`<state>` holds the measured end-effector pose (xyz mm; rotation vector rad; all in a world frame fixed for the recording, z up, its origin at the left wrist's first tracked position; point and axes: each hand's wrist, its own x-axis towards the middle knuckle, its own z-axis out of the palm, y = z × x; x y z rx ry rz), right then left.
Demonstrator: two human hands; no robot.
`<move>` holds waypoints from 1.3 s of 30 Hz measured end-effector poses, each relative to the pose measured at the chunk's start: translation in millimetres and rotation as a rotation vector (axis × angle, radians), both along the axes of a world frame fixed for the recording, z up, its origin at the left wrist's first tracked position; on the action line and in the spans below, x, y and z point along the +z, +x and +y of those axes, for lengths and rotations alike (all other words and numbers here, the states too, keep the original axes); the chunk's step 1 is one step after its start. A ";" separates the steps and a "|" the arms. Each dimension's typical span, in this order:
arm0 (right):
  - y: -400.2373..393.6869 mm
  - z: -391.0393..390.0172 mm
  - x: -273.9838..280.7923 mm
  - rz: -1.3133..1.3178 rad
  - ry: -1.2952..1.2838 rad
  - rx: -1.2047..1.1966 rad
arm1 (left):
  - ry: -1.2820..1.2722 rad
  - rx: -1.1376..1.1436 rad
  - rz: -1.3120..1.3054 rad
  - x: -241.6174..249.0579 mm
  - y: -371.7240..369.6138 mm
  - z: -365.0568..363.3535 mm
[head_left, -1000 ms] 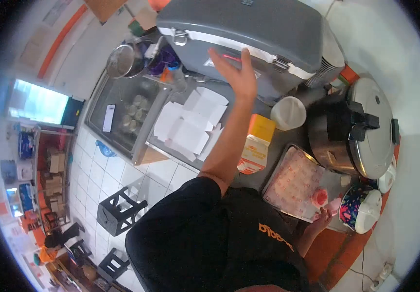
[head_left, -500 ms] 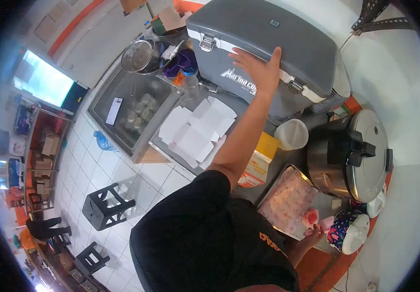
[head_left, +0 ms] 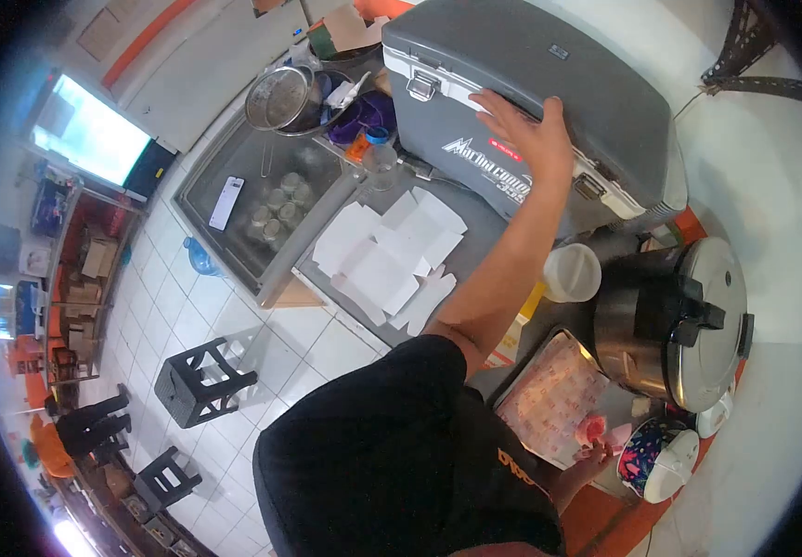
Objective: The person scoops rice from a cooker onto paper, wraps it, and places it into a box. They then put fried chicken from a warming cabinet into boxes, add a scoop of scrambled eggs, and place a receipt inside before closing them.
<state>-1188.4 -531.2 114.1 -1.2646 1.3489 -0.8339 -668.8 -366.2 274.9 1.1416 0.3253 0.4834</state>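
Observation:
My left hand (head_left: 533, 139) lies against the front of a large grey cooler box (head_left: 475, 153), just under its lid edge. Its fingers are spread, and it sits between the two metal latches. At the lower right, my right hand (head_left: 588, 461) has curled fingers at a small red container (head_left: 591, 428), apparently gripping it. A pink piece (head_left: 618, 436) shows beside those fingers; what it is I cannot make out. The red container is over the corner of a metal tray lined with patterned paper (head_left: 549, 385). A floral-patterned pot (head_left: 647, 459) stands close to my right hand.
Unfolded white cartons (head_left: 392, 260) lie left of my left arm. A large steel cooker (head_left: 642, 325) and a white tub (head_left: 572, 273) stand by the tray. Beyond are a glass-topped case (head_left: 234, 237) with a phone (head_left: 226, 203), and a black stool (head_left: 201, 381) on the tiles.
The view has shifted, so the cooler sits farther right in it. My left hand has slid slightly right along the cooler. My right hand has come closer to the red container.

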 end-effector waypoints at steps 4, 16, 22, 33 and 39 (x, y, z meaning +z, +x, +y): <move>-2.4 -16.3 -16.3 -0.071 -0.078 0.043 | 0.041 0.002 -0.205 12.6 6.7 2.6; -53.2 -34.3 -56.5 -0.016 -0.200 0.001 | 0.159 -0.439 -0.467 40.9 34.1 110.7; -15.5 -5.4 -26.2 -0.022 -0.062 -0.018 | 0.081 -0.616 -0.276 -6.6 4.8 146.0; 0.0 -1.8 21.7 0.173 -0.011 0.036 | 0.294 -0.291 -0.192 -39.2 -97.8 102.5; -77.5 -19.8 54.1 -0.048 -0.074 -0.168 | 0.238 -1.364 -0.054 -53.5 -255.2 -25.2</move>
